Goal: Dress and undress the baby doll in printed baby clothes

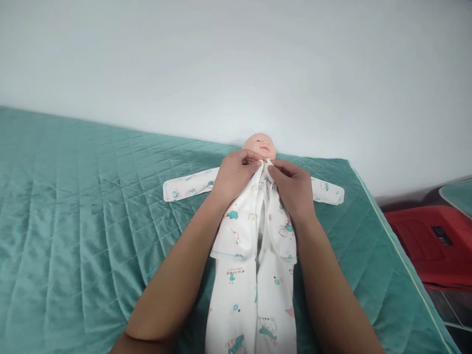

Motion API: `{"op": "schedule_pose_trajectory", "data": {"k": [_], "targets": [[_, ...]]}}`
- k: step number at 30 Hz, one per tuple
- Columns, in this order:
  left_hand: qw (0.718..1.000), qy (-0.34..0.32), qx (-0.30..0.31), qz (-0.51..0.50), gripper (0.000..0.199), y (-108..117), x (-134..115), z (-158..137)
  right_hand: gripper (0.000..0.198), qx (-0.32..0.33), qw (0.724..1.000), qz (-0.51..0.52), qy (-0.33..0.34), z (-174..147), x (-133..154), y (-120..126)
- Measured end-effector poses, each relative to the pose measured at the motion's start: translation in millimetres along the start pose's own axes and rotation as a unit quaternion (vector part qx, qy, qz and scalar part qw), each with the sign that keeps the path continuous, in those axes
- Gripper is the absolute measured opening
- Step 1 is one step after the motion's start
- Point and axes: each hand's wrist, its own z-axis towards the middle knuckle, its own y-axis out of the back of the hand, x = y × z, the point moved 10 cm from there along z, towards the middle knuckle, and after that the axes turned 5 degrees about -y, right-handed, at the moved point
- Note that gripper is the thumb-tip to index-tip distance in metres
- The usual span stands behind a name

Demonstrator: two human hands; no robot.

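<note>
A baby doll [259, 143] lies on its back with its head toward the wall, dressed in a white printed baby jacket [236, 231] and matching baby pants [236, 305]. The jacket's sleeves spread out to both sides, and its front edges part down the middle, with buttons showing along the left edge. At the collar my left hand [236, 174] pinches the left front edge. My right hand [294, 187] pinches the right front edge just beside it, below the doll's chin. The doll's arms and hands are hidden inside the sleeves.
A green quilted bedspread [92, 221] lies under the doll and reaches the pale wall [221, 64] behind. Its piped edge runs down the right side. Beyond that edge, lower down, stands a red plastic chair or stool [424, 241] near another green surface [459, 194].
</note>
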Motion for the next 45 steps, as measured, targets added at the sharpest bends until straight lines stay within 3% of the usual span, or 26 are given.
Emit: {"op": "schedule_pose_trajectory", "data": {"k": [9,16,23,28,32,38,45], "targets": [[0.992,0.056,0.006,-0.115,0.011,-3,8,-4,0.028,0.036,0.999,-0.009,-0.018,1,-8,-6],[0.979,0.062,0.034,-0.193,0.025,-7,10,-7,0.031,0.092,0.995,0.024,-0.041,0,-9,-17],[0.987,0.026,0.104,-0.120,0.022,-21,-5,-9,0.022,0.131,0.988,-0.083,0.015,-8,3,-30],[0.997,0.010,0.069,-0.022,0.015,-9,-6,-4,0.035,0.127,0.988,-0.088,0.018,-9,2,-31],[0.997,0.005,0.082,0.003,0.016,-1,-7,-5,0.035,0.149,0.982,-0.115,0.032,-14,7,-31],[0.989,0.019,0.140,0.047,0.019,-2,-6,-11,0.027,0.183,0.976,-0.114,0.023,-20,13,-29],[0.986,-0.011,0.133,0.095,0.018,-4,-14,-12,0.018,0.175,0.981,-0.079,-0.014,-16,4,-26]]}}
